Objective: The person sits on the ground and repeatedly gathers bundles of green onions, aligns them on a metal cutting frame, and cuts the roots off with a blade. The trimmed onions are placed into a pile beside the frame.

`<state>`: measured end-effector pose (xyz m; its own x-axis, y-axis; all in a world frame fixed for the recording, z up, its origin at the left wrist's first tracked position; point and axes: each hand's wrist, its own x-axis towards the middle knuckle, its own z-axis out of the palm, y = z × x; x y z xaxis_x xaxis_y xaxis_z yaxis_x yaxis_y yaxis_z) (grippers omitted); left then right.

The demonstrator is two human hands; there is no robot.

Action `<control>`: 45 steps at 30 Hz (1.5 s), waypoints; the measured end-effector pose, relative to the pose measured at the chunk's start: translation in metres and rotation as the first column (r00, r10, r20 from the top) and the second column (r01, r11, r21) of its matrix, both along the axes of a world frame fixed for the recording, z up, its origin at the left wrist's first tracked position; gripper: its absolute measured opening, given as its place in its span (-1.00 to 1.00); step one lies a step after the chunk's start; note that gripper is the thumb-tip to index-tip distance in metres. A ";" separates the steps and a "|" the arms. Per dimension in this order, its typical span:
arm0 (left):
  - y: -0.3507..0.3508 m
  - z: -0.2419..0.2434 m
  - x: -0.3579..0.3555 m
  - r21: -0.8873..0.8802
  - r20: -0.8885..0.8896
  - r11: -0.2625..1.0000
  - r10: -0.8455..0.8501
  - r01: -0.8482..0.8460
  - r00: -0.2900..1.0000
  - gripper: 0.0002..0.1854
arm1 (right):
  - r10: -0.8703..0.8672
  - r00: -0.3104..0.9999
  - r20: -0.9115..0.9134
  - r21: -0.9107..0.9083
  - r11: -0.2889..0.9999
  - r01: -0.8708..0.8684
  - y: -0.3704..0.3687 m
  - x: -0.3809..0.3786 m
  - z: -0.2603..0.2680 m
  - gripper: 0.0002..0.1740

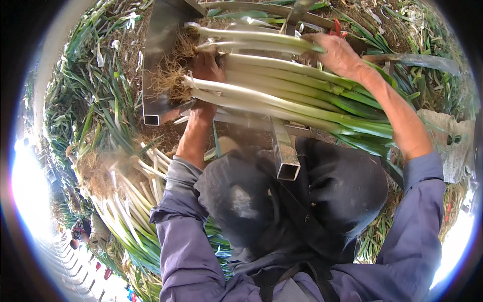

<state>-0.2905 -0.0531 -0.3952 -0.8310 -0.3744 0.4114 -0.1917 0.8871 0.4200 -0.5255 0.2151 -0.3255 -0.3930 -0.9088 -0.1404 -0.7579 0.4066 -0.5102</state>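
Observation:
A bundle of long green onions [286, 90] lies across a metal frame over my knees, white root ends to the left and green leaves to the right. My left hand [208, 70] is among the white stalks just right of the roots, partly covered by them; its fingers are hard to make out. At the bundle's far side, my right hand [332, 51] is closed around the green part of the upper stalks [260, 39]. The matted roots [169, 77] rest against an upright metal plate [160, 41].
A square metal tube [287, 151] points toward me between my knees. More green onions [128, 211] lie in a pile at my left. Leaf scraps [90, 75] cover the ground around the frame. A curved metal bar [419, 62] sticks out at the right.

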 end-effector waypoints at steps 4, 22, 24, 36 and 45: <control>-0.002 -0.002 0.002 -0.053 0.029 0.998 0.020 -0.019 0.999 -0.58 | 0.002 0.999 0.041 -0.061 0.998 0.001 0.011 -0.008 0.041 -0.39; -0.004 -0.009 0.018 -0.108 0.026 0.993 0.046 -0.043 0.999 -0.48 | 0.149 0.847 -0.511 -0.069 0.975 -0.213 0.057 0.090 0.036 -0.30; -0.003 -0.008 0.017 -0.108 0.026 0.993 0.046 -0.043 0.999 -0.48 | 0.284 0.827 -0.486 -0.095 0.923 -0.373 0.066 0.094 0.043 -0.34; -0.004 -0.011 0.015 -0.117 0.031 0.992 0.054 -0.050 0.998 -0.46 | 0.403 0.912 -0.082 -0.263 0.874 -0.409 0.087 0.109 0.054 -0.56; -0.003 -0.015 0.010 -0.135 0.024 0.990 0.046 -0.043 0.999 -0.44 | -0.082 0.965 0.250 0.116 0.992 0.054 0.087 0.060 0.173 -0.34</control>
<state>-0.2808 -0.0562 -0.4099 -0.8263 -0.3543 0.4378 -0.2421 0.9253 0.2918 -0.4656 0.3017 -0.1528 -0.3925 -0.8550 -0.3390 -0.5779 0.5160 -0.6323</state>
